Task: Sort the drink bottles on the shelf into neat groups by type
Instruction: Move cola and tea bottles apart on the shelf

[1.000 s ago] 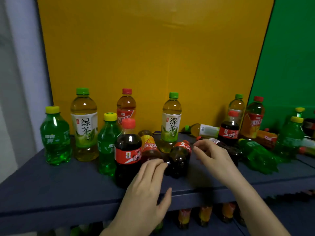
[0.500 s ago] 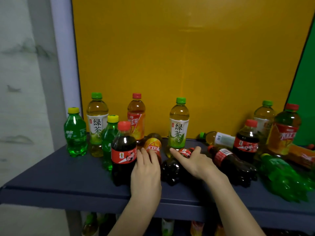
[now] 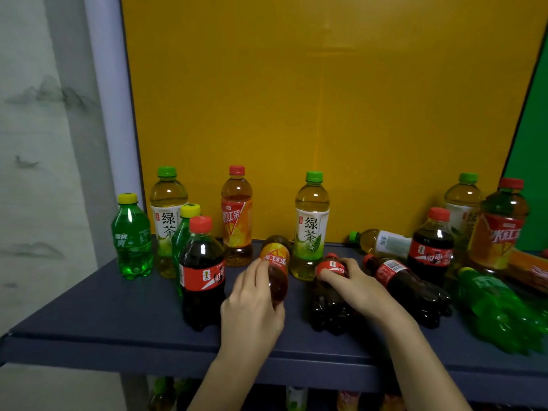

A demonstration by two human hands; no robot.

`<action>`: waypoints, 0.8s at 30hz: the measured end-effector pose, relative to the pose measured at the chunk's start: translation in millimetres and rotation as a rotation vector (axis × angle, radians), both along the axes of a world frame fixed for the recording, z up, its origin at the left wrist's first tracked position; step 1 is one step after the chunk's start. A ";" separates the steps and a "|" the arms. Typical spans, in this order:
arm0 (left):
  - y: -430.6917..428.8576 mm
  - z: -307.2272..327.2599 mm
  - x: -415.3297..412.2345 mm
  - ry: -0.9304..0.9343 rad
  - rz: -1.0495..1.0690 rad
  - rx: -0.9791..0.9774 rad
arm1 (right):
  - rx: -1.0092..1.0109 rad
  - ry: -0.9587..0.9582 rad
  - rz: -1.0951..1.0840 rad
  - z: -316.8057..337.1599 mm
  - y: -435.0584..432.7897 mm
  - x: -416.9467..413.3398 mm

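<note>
At the far left of the shelf (image 3: 89, 315) you have the left green soda bottle (image 3: 132, 241) standing near the back. Just beside it stands the left green tea bottle (image 3: 167, 209). A second green soda bottle (image 3: 185, 229) stands in front of that one, half hidden by the standing cola bottle (image 3: 201, 271), which is nearer the front edge. Behind and to the right, the standing iced tea bottle (image 3: 237, 221) is upright against the yellow back panel (image 3: 326, 114).

Your left hand (image 3: 252, 310) holds the lying iced tea bottle (image 3: 275, 262). Its fingers (image 3: 255, 277) are curled round the near end, and the base points toward the back panel. The middle green tea bottle (image 3: 311, 226) stands just beyond, between your two hands.

Your right hand (image 3: 358, 289) grips the lying cola bottle (image 3: 329, 310). Its fingers are wrapped over the red label, with the cap pointing away from you.

Just to the right lies a second cola bottle (image 3: 406, 286), cap toward the back. Behind it the lying green tea bottle (image 3: 382, 241) rests on its side along the panel.

The right cola bottle (image 3: 431, 247) stands next. The right green tea bottle (image 3: 462, 203) and the right iced tea bottle (image 3: 501, 226) are upright behind it. In front of them the lying green soda bottle (image 3: 498, 307) rests on its side.
</note>
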State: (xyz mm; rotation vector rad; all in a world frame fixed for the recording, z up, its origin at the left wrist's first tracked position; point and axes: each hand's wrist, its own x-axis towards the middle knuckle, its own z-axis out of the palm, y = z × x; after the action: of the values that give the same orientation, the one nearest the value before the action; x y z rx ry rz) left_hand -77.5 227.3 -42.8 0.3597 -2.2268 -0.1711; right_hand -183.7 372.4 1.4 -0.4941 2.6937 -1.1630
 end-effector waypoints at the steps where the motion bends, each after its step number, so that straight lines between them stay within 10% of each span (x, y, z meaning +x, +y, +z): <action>1: -1.1 1.3 1.9 0.032 -0.025 0.010 | -0.037 0.014 0.000 -1.6 2.2 1.1; 13: -5.0 49.2 0.6 0.369 -0.209 0.241 | -0.375 0.478 -0.025 -21.9 -1.3 14.6; 24: -11.5 102.6 -39.4 0.256 -0.136 0.281 | -0.474 0.609 -0.003 -33.5 -5.0 12.1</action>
State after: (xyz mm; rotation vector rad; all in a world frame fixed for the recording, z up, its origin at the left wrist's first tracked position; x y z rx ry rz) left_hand -116.9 215.8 59.8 0.3168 -1.9752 -0.5753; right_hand -171.6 367.4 -32.1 -1.0623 2.8556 -1.9285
